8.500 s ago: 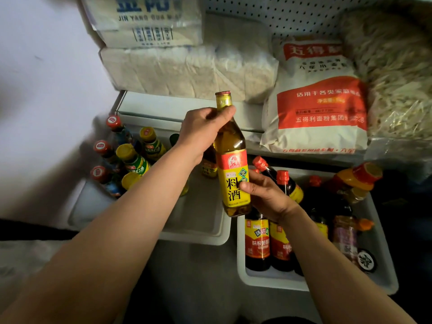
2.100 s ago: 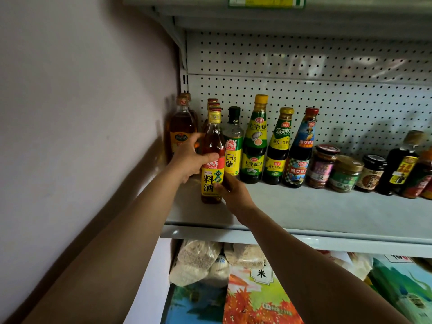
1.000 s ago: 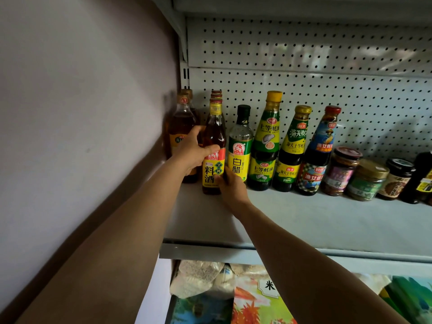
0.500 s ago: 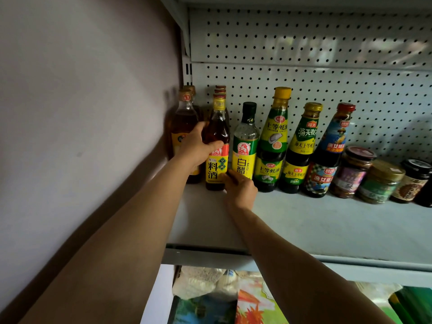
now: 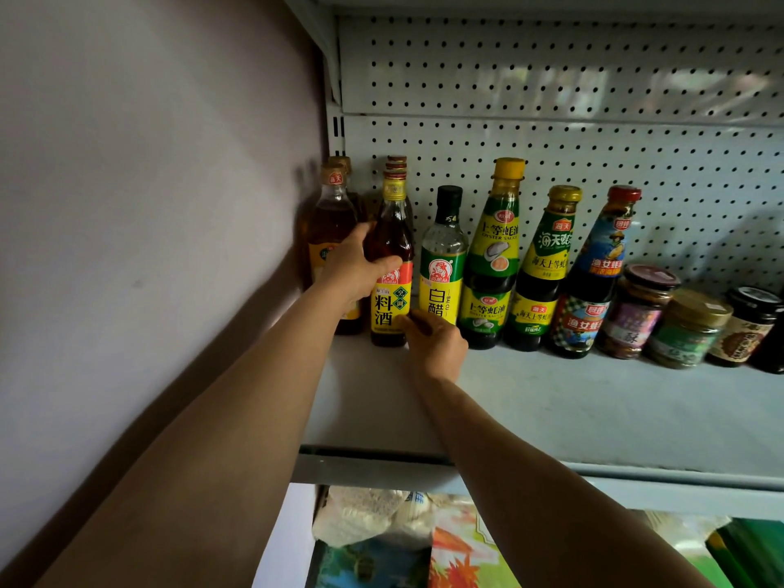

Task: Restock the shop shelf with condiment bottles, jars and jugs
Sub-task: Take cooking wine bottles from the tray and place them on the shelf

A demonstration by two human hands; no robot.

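A cooking wine bottle (image 5: 392,265) with a yellow label and amber liquid stands upright on the grey shelf (image 5: 594,409), at the front of a row of like bottles. My left hand (image 5: 354,265) grips its body from the left, thumb across the front. My right hand (image 5: 435,345) pinches the bottle's lower right edge with its fingertips, in front of the white vinegar bottle (image 5: 443,256). An amber bottle (image 5: 331,244) stands to the left against the wall.
To the right stand two oyster sauce bottles (image 5: 496,256), a red-capped sauce bottle (image 5: 594,278) and several jars (image 5: 687,328) along the pegboard back (image 5: 594,120). The wall (image 5: 148,205) closes the left side. Bags of grain (image 5: 373,515) lie on the shelf below.
The cooking wine bottle came from the lower bins up to the shelf and now stands in its row. Over the last second both hands stay on it; the view has edged closer.
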